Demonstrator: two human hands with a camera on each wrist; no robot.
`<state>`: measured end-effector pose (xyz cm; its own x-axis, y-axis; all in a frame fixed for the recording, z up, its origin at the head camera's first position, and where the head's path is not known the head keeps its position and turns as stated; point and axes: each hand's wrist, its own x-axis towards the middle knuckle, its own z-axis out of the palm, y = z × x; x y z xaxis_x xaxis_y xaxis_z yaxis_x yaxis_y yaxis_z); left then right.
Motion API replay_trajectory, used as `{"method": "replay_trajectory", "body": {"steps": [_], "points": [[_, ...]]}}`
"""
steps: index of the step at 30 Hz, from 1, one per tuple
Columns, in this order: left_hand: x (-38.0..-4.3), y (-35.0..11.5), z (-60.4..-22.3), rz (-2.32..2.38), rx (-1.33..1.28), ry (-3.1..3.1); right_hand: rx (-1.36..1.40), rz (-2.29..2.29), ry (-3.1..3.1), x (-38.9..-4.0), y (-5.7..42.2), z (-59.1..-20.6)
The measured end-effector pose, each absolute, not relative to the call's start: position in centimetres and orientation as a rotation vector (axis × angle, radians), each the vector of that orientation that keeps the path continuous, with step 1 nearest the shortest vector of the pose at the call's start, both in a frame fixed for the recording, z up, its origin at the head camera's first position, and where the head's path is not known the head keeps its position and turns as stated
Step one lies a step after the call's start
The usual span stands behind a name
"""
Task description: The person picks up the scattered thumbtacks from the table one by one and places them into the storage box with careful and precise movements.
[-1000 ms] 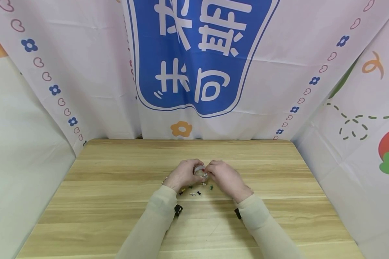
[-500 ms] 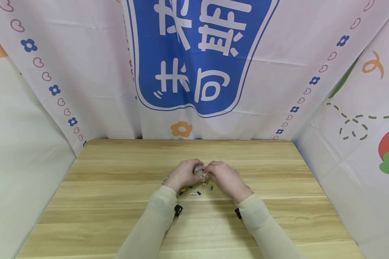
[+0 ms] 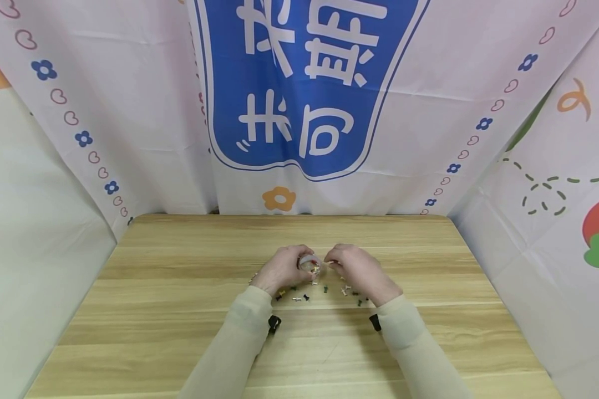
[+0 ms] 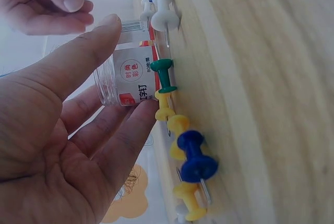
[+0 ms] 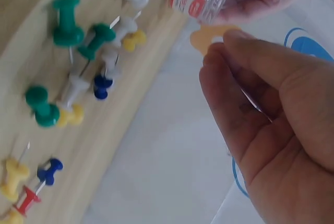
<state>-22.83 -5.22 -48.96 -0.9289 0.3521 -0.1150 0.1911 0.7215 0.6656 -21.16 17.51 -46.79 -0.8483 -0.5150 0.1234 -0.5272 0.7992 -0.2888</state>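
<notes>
My left hand holds a small clear plastic jar with a white and red label, thumb on one side and fingers on the other. In the head view the jar's round mouth faces up, with a few coloured pushpins inside. My right hand is just right of the jar, apart from it. In the right wrist view its thumb and fingertips are close together with no pin visible between them. Around the hands lie loose pushpins, such as a blue one, a green one and a red one.
The wooden table extends on all sides of the hands. More pushpins lie below the right hand, including a white one and a green one. A printed curtain hangs behind the table's far edge.
My right hand has drawn away from the jar's mouth to the right, uncovering several pushpins on the table. The left hand and the jar have stayed in place.
</notes>
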Motion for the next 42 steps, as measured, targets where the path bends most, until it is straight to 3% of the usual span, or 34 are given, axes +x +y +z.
{"method": "replay_trajectory", "body": {"steps": [42], "points": [[-22.8, -5.2, -49.1, 1.019, 0.407, 2.683, 0.761, 0.423, -3.201, -21.6, 19.2, -47.4]]}}
